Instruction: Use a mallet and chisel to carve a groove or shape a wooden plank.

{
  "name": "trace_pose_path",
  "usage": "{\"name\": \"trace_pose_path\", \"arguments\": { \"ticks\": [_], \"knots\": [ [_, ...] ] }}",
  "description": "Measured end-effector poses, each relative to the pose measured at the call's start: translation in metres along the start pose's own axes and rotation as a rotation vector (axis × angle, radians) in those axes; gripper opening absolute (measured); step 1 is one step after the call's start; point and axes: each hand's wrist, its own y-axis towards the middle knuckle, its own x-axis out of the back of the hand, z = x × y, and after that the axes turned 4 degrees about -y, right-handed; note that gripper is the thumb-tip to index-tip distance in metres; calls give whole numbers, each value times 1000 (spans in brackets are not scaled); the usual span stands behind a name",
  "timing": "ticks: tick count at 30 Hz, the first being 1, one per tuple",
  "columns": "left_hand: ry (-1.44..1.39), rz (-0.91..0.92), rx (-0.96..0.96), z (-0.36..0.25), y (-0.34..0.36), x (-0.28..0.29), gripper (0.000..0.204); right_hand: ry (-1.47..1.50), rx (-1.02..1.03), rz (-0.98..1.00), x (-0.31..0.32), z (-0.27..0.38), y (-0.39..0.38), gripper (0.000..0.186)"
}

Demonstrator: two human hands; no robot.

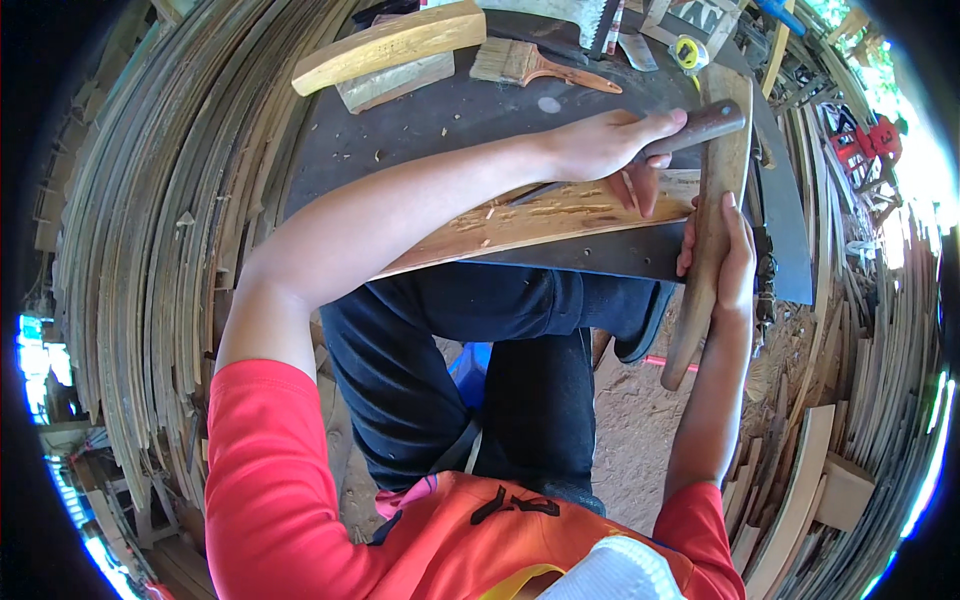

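Note:
My left hand (610,150) is closed round the dark wooden handle of a chisel (714,122). Its thin blade slants down to the left, toward a plank (480,232) with chipped, gouged marks along its face. Several wood chips lie on the plank. In my right hand (735,250), fingers wrapped round it, is a long, slightly curved wooden club (712,220). The club's thick upper end stands beside the butt of the chisel handle; whether they touch I cannot tell. The chisel's cutting tip is hard to make out.
The plank lies on a dark tabletop (400,155) above my legs. Toward the far side are two wood blocks (390,45), a paintbrush (510,62), a saw (600,35) and a yellow tape measure (688,52). Stacked timber strips (170,220) line both sides.

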Motion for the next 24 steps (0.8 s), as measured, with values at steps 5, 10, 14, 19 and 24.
{"name": "trace_pose_path", "arguments": {
  "ticks": [5, 10, 14, 19, 24],
  "knots": [
    [-30, -7, 4, 5, 3, 2, 69, -31, -16, -177, 20, 14, -9, 55],
    [-12, 29, -18, 4, 3, 0, 69, -41, 28, -218, 25, 34, -30, 57],
    [-10, 20, 1, 3, -1, 2, 68, -176, -29, -169, 40, 50, -39, 57],
    [2, 39, -13, 6, 4, 0, 68, -34, 20, -411, 26, 49, -47, 59],
    [-17, 52, -5, 7, -3, 4, 69, -122, -39, -234, 30, 51, -56, 58]
  ]
}}
